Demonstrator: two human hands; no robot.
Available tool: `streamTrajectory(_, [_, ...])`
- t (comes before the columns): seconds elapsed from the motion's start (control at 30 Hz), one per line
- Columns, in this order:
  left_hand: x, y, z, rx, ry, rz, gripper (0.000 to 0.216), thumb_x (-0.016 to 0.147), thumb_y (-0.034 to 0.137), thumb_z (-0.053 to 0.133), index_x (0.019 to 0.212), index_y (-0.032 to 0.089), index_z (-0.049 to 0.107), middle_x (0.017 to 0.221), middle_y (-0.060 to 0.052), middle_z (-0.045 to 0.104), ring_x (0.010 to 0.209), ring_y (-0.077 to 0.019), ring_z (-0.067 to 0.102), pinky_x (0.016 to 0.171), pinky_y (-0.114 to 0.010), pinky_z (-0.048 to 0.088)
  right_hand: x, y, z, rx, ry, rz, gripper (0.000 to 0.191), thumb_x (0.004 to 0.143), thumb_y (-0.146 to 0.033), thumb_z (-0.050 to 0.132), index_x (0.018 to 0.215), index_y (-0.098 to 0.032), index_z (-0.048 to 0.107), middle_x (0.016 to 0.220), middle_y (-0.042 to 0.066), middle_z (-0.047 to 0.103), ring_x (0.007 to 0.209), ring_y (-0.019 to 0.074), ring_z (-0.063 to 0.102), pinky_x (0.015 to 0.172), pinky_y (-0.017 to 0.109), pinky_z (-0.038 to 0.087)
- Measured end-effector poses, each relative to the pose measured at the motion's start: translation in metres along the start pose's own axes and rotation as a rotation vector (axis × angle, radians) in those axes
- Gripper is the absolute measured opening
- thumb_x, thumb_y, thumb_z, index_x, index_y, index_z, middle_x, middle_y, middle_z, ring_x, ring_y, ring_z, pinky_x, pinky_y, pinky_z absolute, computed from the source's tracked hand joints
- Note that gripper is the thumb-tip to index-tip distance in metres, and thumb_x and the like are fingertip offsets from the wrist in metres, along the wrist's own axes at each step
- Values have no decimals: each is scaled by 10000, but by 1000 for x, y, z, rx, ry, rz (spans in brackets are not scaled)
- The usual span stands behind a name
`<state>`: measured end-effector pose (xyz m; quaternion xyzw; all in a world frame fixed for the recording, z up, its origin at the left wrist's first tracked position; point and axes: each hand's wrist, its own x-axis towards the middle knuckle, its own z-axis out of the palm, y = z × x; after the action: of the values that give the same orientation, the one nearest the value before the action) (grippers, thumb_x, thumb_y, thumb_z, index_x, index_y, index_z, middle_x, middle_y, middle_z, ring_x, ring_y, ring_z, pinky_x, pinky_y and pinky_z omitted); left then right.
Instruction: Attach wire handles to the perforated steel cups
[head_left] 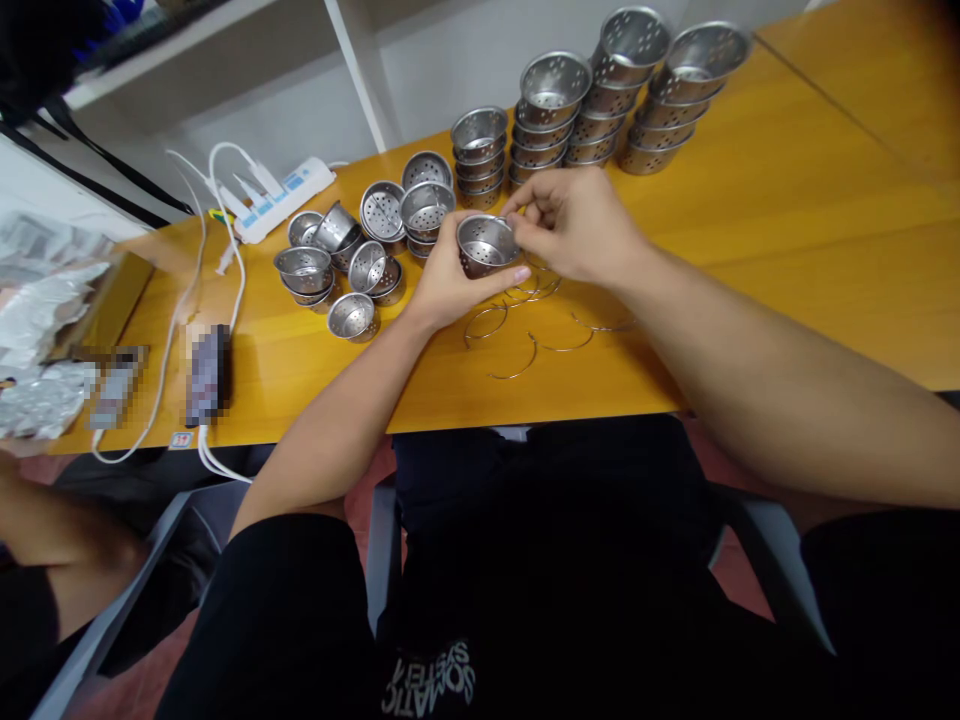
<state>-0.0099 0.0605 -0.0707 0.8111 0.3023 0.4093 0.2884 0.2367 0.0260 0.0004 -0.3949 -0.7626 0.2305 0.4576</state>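
A small perforated metal cup point(486, 246) is held just above the table by my left hand point(442, 275), its fingers and thumb wrapped round the wall. My right hand point(574, 225) is closed in a pinch at the cup's right rim. What those fingertips grip is too small to make out. Thin curved metal wires point(517, 372) lie on the wood below and to the right of the cup. Loose perforated cups point(352, 316) stand and lean in a group left of my left hand.
Tall stacks of perforated cups point(553, 90) line the back of the wooden table point(810, 260). A white power strip point(289, 200) with cables sits at the back left, a blurred phone-like device point(208, 375) in front of it. Another person's arm point(67, 530) shows at lower left.
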Motion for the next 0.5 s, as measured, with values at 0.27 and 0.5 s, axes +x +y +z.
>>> streamTrajectory(0.27, [-1, -13, -4, 22, -13, 23, 1148, 950, 983, 940, 1770, 309, 503, 1599, -153, 735, 1615, -405, 726, 1471, -653, 549, -1, -9, 2, 31, 9, 11, 237, 1106, -522, 950, 1046, -310, 863, 782, 33, 692, 666, 258, 585, 698, 494, 634])
streamTrajectory(0.5, [0, -9, -7, -204, -28, -77, 1032, 956, 1100, 809, 1577, 293, 641, 1440, -104, 748, 1496, -395, 782, 1354, -748, 663, 1, -11, -21, 294, -238, -63, 740, 1006, -1011, 946, 1149, -287, 887, 913, 48, 815, 689, 215, 669, 636, 398, 615])
